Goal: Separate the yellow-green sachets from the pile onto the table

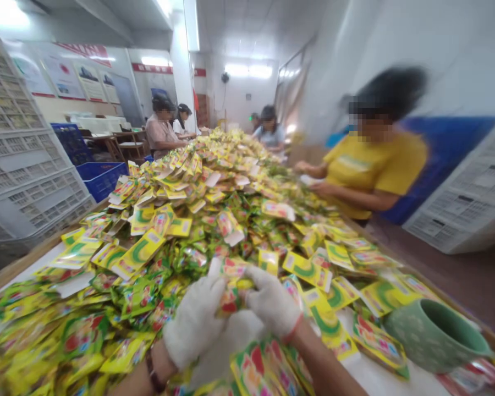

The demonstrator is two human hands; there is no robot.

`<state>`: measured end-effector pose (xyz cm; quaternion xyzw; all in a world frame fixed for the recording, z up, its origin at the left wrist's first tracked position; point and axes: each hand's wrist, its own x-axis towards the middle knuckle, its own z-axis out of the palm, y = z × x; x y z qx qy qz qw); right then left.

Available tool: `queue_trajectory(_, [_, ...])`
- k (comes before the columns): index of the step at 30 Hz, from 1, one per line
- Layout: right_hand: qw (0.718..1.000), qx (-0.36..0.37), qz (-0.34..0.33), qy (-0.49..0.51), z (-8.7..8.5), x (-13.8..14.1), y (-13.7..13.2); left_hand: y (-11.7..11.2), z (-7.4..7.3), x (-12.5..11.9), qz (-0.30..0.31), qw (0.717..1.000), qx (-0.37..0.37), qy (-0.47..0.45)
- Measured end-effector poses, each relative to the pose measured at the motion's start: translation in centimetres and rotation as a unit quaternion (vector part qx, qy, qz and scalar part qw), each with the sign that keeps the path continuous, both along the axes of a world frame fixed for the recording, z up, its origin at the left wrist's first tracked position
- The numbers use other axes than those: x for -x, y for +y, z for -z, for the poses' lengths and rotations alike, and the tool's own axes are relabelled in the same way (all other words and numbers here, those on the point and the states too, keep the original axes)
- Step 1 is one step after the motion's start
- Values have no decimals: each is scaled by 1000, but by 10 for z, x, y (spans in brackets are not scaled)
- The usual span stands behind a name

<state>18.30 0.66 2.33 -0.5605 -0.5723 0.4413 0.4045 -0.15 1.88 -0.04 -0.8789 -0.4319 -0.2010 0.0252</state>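
My left hand (198, 316), in a white glove, is closed around a small printed cardboard box (233, 267) with a white flap standing up. My right hand (274, 301), gloved too, pinches a small red-and-yellow packet (230, 298) close below the box, between both hands. Motion blur hides exactly which fingers touch which piece. Beneath my wrists lie several green-and-red packets (268, 366) in a row. Loose shiny green packets (140, 297) spread at the left, and flattish yellow boxes (307, 269) lie just beyond my right hand.
A tall heap of boxes and packets (214, 176) runs down the long table. A green mug-like pot (437, 335) lies at the right edge. White crates (28, 143) stand at left, more crates (466, 187) at right. A co-worker in yellow (363, 170) works on the right; others sit farther back.
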Motion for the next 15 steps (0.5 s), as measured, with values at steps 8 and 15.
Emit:
queue_trajectory(8, [998,45,37,18,4,8,5,9,22,11,-29,992,-112,-40])
queue_trajectory(15, [999,-25,13,-25,0,12,-2,6,14,11,-30,997,-67,-25])
